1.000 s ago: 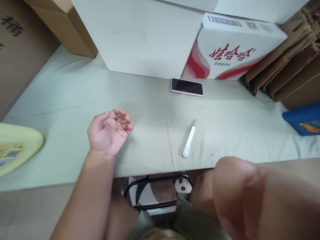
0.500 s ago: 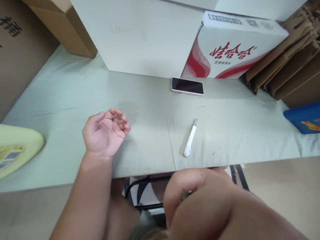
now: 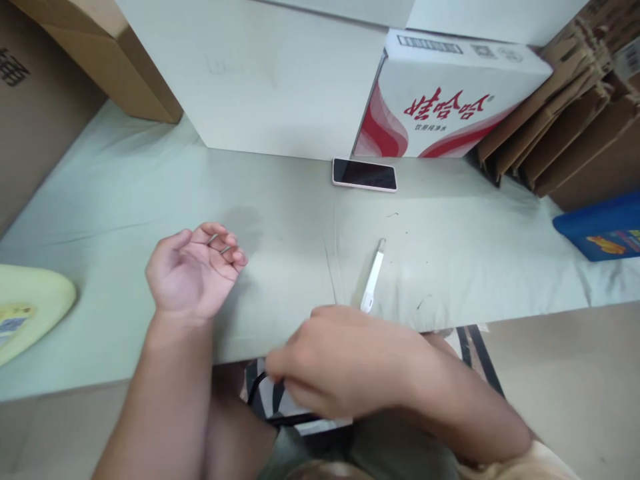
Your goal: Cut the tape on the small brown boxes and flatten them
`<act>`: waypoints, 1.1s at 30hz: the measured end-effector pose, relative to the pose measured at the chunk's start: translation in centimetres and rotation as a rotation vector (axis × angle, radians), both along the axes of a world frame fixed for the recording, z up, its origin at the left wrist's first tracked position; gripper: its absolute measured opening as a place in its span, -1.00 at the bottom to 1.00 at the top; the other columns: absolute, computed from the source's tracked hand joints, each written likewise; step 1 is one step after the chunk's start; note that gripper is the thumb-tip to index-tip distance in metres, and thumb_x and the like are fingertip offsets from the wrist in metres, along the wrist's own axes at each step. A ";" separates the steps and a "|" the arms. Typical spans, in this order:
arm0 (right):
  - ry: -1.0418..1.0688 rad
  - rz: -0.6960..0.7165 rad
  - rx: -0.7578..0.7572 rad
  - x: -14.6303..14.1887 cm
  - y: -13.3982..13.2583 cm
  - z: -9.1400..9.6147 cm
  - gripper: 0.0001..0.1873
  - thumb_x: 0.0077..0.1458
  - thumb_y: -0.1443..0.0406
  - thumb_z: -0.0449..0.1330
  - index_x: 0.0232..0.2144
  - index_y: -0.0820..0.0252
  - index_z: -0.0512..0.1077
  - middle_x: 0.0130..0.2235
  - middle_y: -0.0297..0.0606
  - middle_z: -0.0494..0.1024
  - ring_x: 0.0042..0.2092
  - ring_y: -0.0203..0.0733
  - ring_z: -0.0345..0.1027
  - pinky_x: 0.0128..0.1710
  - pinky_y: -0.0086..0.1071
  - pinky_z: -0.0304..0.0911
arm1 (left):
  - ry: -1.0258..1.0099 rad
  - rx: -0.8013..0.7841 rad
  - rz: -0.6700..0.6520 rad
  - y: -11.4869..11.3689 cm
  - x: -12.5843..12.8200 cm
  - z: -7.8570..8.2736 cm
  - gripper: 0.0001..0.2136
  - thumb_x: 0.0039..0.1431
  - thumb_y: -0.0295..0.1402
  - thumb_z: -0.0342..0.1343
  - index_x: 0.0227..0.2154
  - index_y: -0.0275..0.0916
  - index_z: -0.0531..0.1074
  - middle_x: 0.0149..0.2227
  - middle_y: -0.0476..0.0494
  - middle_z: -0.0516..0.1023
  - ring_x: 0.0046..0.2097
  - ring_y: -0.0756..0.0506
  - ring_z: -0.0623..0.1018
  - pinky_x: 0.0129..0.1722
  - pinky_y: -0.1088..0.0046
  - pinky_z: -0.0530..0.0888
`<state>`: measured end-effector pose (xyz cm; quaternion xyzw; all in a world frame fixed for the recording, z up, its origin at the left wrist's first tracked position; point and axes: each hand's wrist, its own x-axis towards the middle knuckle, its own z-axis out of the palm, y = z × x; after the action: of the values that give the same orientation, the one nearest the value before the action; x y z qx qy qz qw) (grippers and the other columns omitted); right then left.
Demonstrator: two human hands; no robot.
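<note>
My left hand (image 3: 193, 273) rests palm up on the pale green cloth of the table (image 3: 280, 220), fingers curled around small thin metal pieces (image 3: 220, 245). My right hand (image 3: 333, 363) hovers at the table's front edge, blurred, with its fingers pinched; whether it holds anything stays hidden. A white pen-like tool (image 3: 373, 277) lies on the cloth just beyond my right hand. A phone (image 3: 365, 175) with a dark screen lies flat farther back.
A large white box (image 3: 260, 73) and a red-and-white carton (image 3: 445, 93) stand along the back. Brown cardboard (image 3: 560, 120) leans at the right, a blue box (image 3: 600, 227) beside it. A pale yellow tray (image 3: 25, 307) sits at the left edge.
My right hand has come from the lower right toward the left, to the table's front edge near the white tool. My left hand has stayed curled in place.
</note>
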<state>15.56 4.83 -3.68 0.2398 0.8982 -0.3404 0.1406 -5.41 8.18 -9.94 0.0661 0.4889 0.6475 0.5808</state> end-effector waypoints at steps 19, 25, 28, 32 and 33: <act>0.152 -0.179 0.020 -3.2 3.4 -6.6 -0.75 0.42 0.31 0.17 -0.35 0.22 0.51 -0.34 -0.27 0.60 -0.36 -0.30 0.30 -0.31 -0.40 0.00 | -0.044 0.221 0.033 -1.4 -4.8 0.3 -0.81 -0.05 -0.23 0.16 -0.46 -0.26 0.52 -0.51 -0.06 0.44 -0.53 0.00 0.46 -0.48 0.49 0.49; 0.350 -0.292 0.109 -12.4 8.7 -5.5 -0.81 0.35 0.34 0.21 -0.34 0.21 0.56 -0.42 -0.34 0.60 -0.42 -0.34 0.38 -0.30 -0.45 0.17 | -0.113 0.283 0.081 -2.4 -7.5 0.4 -0.80 -0.05 -0.22 0.18 -0.48 -0.27 0.53 -0.53 -0.02 0.41 -0.52 0.02 0.45 -0.47 0.51 0.47; 0.439 -0.372 0.196 -18.6 14.0 -4.8 -0.64 0.29 0.53 -0.01 -0.08 0.24 0.54 -0.13 -0.19 0.66 -0.22 -0.28 0.53 -0.08 -0.38 0.37 | -0.125 0.317 0.082 -2.9 -8.6 0.2 -0.80 -0.02 -0.20 0.20 -0.48 -0.25 0.52 -0.51 -0.03 0.42 -0.51 0.02 0.46 -0.46 0.51 0.47; 0.560 -0.492 0.351 -26.5 22.9 -4.2 -0.58 0.16 0.55 0.03 0.00 0.26 0.49 0.30 0.07 0.38 0.34 -0.02 0.33 0.39 -0.11 0.21 | -0.146 0.338 0.070 -3.3 -9.8 -0.3 -0.80 0.01 -0.18 0.21 -0.47 -0.22 0.51 -0.49 -0.04 0.41 -0.50 0.01 0.46 -0.45 0.49 0.46; 0.616 -0.545 0.422 -28.2 25.1 -4.0 -0.59 0.12 0.55 0.07 -0.03 0.23 0.50 0.33 0.04 0.33 0.37 0.03 0.30 0.42 -0.04 0.18 | -0.157 0.334 0.076 -3.2 -10.0 -0.3 -0.80 0.01 -0.17 0.20 -0.47 -0.21 0.51 -0.49 -0.04 0.40 -0.50 0.01 0.45 -0.45 0.48 0.45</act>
<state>-12.61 29.91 -7.66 0.3781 0.8521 -0.2299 -0.2795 -15.39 4.94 -10.26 0.0923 0.3302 0.7442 0.5732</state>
